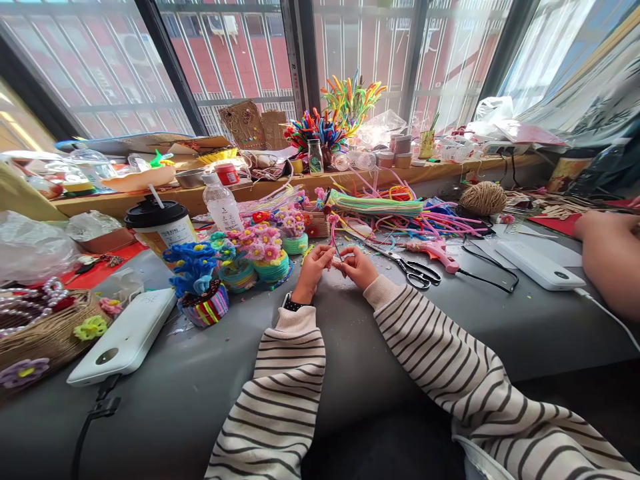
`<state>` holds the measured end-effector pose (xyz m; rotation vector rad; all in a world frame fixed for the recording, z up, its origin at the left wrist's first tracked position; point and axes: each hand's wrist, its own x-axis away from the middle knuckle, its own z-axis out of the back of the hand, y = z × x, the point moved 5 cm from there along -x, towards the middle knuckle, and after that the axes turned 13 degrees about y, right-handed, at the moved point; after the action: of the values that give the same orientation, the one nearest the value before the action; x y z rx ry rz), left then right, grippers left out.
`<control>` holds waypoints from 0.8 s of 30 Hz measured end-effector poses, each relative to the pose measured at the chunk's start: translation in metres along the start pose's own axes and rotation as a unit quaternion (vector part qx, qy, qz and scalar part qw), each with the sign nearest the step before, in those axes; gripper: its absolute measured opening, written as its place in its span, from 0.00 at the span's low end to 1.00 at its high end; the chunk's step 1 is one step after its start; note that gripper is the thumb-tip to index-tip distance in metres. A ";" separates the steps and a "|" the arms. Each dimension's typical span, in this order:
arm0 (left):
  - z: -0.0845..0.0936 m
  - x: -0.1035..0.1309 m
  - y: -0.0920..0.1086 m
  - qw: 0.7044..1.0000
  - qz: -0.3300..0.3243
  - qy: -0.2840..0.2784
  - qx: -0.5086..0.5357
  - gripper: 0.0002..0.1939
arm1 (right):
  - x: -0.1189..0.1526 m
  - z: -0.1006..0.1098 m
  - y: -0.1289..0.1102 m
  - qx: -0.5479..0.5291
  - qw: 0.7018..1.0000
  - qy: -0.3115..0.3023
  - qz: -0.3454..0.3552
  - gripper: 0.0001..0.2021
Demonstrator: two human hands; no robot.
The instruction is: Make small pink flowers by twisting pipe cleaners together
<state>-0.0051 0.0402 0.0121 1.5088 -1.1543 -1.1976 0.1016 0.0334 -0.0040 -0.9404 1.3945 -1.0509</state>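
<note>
My left hand and my right hand meet over the grey table, fingertips pinched close together. Between them is a pink pipe cleaner, its upper part rising above the fingers; a thin dark strand also shows there, too small to make out. Most of what lies between the fingertips is hidden. Right of my hands lie black-handled scissors and a pink glue gun. To the left stand small pots of pipe-cleaner flowers, among them a pink bunch and a blue one.
Behind my hands lies a bundle of pale green pipe cleaners. A lidded drink cup and a clear bottle stand left. White power banks lie on both sides, with cables. Another person's arm rests at right.
</note>
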 end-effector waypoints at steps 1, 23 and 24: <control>0.000 0.000 0.000 1.000 0.000 0.000 0.000 0.11 | 0.000 0.000 0.000 0.002 1.000 0.000 0.001 0.18; -0.001 0.001 0.002 1.000 -0.002 0.002 0.002 0.10 | -0.001 0.001 0.005 -0.008 1.000 0.001 0.009 0.16; -0.001 0.001 0.002 1.000 -0.004 0.001 0.001 0.10 | -0.002 0.001 0.006 -0.010 1.000 0.001 0.009 0.16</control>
<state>-0.0041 0.0385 0.0142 1.5178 -1.1487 -1.2000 0.1026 0.0368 -0.0090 -0.9395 1.4149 -1.0255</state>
